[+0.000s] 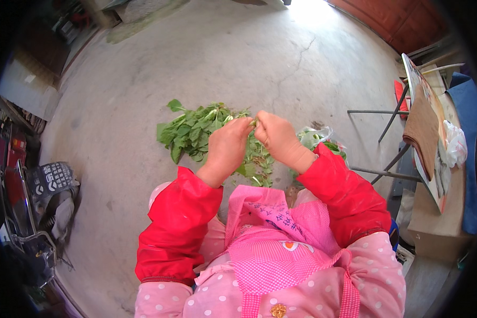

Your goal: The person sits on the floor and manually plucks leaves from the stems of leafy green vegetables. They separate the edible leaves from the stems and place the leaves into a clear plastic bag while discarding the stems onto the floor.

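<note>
My left hand (228, 144) and my right hand (277, 135) meet in front of me, fingers pinched on a small green vegetable stem (254, 122). Most of that stem is hidden by the fingers. Beyond my left hand, a heap of leafy greens (194, 133) lies on the concrete floor. Smaller loose leaves and stalks (258, 165) are scattered below my hands. To the right of my right wrist stands a clear plastic bag (316, 137) with more greens (334, 148) in it, partly covered by my red sleeve (338, 194).
A folding table (411, 83) is tipped on its side at the right, its metal legs (385, 173) reaching toward me. A brown cloth (423, 127) hangs over it, near a white plastic bag (456, 143). At the left are a metal-framed item (24, 198) and a printed sack (51, 179).
</note>
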Available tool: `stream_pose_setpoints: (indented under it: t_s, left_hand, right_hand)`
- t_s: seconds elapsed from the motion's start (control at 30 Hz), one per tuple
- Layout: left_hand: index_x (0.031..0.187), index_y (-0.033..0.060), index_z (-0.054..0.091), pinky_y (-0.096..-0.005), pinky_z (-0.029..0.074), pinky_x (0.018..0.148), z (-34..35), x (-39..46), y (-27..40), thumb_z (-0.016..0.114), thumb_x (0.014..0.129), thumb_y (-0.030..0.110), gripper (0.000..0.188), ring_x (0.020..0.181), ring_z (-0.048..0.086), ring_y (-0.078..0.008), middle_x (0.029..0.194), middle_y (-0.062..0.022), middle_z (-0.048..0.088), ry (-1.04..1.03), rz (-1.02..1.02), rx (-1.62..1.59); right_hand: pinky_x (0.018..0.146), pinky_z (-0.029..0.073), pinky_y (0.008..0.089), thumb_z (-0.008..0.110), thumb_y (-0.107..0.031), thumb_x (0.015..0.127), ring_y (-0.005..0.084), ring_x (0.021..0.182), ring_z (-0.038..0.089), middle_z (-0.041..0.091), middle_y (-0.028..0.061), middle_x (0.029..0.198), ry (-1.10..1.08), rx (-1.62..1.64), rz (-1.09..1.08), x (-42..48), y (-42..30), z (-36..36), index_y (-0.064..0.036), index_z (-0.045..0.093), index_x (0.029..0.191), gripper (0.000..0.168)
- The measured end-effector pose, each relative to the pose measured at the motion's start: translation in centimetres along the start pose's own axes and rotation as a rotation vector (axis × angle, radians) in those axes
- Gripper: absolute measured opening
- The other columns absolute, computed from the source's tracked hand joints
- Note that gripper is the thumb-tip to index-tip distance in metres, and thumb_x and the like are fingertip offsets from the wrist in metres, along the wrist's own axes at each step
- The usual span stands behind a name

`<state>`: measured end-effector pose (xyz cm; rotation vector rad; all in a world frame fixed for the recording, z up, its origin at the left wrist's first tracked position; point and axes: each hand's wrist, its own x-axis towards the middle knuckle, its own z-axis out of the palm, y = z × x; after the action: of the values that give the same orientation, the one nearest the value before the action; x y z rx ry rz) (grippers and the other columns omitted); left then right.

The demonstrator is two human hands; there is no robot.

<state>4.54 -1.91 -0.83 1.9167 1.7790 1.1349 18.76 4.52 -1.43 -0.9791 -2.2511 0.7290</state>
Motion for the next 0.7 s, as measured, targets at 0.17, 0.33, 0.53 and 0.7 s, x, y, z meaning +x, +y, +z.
stream_pose_setpoints:
  t_s: [0.17, 0.33, 0.53, 0.7]
  left_hand:
    - [0.100, 0.0054, 0.059, -0.0329, 0.046, 0.060, 1.4, 1.0, -1.3, 0.054, 0.090, 0.015, 0.015, 0.066, 0.058, -0.0285, 0.081, -0.0127, 0.061, 0.075, -0.073, -0.431]
    - [0.097, 0.0030, 0.059, -0.0232, 0.041, 0.056, 0.1, 1.3, -1.9, 0.051, 0.093, 0.020, 0.019, 0.060, 0.047, -0.0096, 0.068, 0.0017, 0.050, -0.018, -0.373, -0.836]
    - [0.122, 0.0031, 0.049, -0.0233, 0.047, 0.059, -1.2, 1.9, -2.5, 0.042, 0.097, 0.018, 0.030, 0.069, 0.051, -0.0099, 0.086, -0.0031, 0.056, -0.218, -0.641, -1.571]
    - [0.126, 0.0039, 0.046, -0.0270, 0.051, 0.070, -1.2, 2.1, -1.8, 0.042, 0.097, 0.019, 0.034, 0.079, 0.056, -0.0123, 0.097, -0.0057, 0.059, -0.220, -0.707, -1.534]
  right_hand:
    - [0.058, 0.041, 0.0300, 0.047, -0.032, 0.092, 0.0110, 0.058, 0.040, 0.040, -0.0005, 0.065, -0.064, 1.209, 0.381, 0.2, -0.8, 0.2, -0.008, 0.046, 0.080, 0.026]
    - [0.063, 0.041, 0.0295, 0.046, -0.027, 0.092, 0.0120, 0.061, 0.041, 0.042, -0.0003, 0.068, 0.286, 1.443, 0.417, 2.2, 2.6, -2.3, -0.007, 0.049, 0.086, 0.021]
    - [0.072, 0.043, 0.0362, 0.048, -0.026, 0.091, 0.0208, 0.078, 0.055, 0.058, 0.0075, 0.080, -0.044, 0.116, 0.108, 2.3, 6.5, -4.6, -0.005, 0.057, 0.098, 0.023]
    - [0.084, 0.040, 0.0384, 0.051, -0.019, 0.088, 0.0258, 0.089, 0.056, 0.061, 0.0100, 0.083, -0.064, -0.132, 0.006, 2.1, 3.9, -4.7, -0.004, 0.060, 0.097, 0.020]
